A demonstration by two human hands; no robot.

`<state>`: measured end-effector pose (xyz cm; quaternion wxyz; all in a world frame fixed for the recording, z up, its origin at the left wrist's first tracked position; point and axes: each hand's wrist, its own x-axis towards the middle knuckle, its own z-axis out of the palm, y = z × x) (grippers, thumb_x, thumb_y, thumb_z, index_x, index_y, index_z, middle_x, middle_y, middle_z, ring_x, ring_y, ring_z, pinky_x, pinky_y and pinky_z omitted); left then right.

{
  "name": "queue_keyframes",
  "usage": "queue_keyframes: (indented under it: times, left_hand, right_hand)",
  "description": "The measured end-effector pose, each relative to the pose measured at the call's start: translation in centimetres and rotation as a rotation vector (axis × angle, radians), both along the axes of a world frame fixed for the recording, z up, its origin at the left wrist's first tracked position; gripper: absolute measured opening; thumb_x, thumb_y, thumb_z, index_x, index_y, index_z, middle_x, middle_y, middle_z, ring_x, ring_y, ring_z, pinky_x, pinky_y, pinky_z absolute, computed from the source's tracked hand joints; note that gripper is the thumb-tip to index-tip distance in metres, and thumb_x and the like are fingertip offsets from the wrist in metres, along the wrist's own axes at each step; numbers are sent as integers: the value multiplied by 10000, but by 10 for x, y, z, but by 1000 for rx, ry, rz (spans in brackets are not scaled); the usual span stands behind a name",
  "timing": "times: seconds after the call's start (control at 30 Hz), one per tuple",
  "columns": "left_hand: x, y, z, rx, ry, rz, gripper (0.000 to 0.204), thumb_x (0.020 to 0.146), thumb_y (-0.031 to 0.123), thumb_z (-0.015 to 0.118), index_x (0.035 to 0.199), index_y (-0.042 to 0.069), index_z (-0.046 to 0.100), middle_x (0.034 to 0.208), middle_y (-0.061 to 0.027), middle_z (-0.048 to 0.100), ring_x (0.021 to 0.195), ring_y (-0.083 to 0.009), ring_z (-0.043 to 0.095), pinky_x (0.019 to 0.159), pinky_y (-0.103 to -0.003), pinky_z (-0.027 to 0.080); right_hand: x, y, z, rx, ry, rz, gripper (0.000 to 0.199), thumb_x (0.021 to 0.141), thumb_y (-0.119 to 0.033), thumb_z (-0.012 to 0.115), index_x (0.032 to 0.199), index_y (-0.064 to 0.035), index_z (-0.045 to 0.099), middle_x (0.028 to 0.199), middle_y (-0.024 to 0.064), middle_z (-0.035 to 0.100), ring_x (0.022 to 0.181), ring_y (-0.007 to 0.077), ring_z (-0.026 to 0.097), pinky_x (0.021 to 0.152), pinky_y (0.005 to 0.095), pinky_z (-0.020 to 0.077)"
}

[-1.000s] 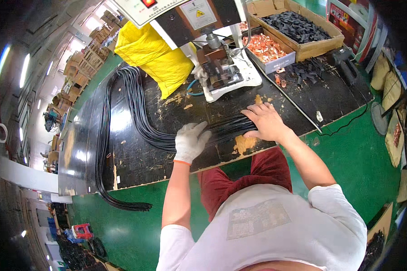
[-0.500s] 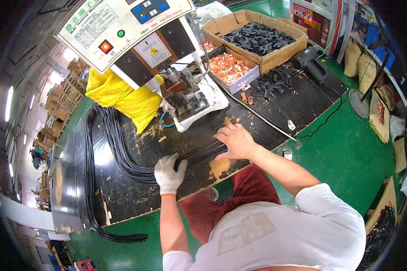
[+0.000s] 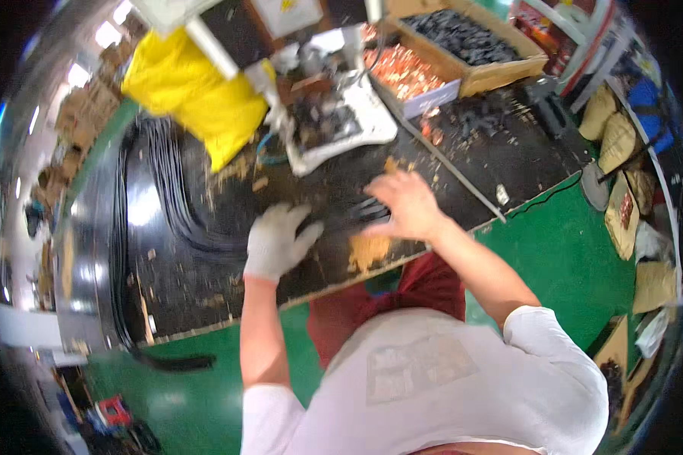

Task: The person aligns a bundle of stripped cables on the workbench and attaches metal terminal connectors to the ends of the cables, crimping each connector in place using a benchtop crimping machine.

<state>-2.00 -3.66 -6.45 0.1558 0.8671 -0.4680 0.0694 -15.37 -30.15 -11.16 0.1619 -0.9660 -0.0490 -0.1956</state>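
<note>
My left hand (image 3: pixel 275 241), in a white glove, rests palm down on the black worktop (image 3: pixel 205 296), over a bundle of long black cables (image 3: pixel 171 205) that curve off to the left. My bare right hand (image 3: pixel 404 203) lies flat a little to the right, fingers spread over the cable ends (image 3: pixel 366 209). The picture is blurred, so I cannot tell whether either hand grips the cables. A white machine base (image 3: pixel 334 125) with small dark parts stands just beyond both hands.
A yellow bag (image 3: pixel 193 95) hangs at the back left. Behind the machine sit a tray of copper-coloured parts (image 3: pixel 406 72) and a cardboard box of black parts (image 3: pixel 470 34). A thin metal rod (image 3: pixel 440 155) lies diagonally on the right. Green floor (image 3: pixel 584 250) surrounds the bench.
The view has swung and blurred. Both hands stay on the cables at nearly the same spots, the right hand's fingers spread a little wider.
</note>
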Motion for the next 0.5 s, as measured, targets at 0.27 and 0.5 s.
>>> queue_keyframes:
  times: [0.27,0.5]
  left_hand:
    - [-12,18,-17,-46,27,109,262,898,368,683,941,135,794,837,-86,688,875,-308,684,757,-437,557]
    - [11,19,-10,21,258,3,259,949,329,622,923,123,777,878,-105,695,897,-327,676,765,-454,547]
  right_hand:
    - [-3,24,0,9,-28,72,834,688,-655,800,1294,-104,644,1239,122,658,1183,328,601,1000,465,453]
    - [5,-9,25,169,158,178,514,826,-475,780,1137,-73,707,1061,152,710,1038,364,667,917,450,521]
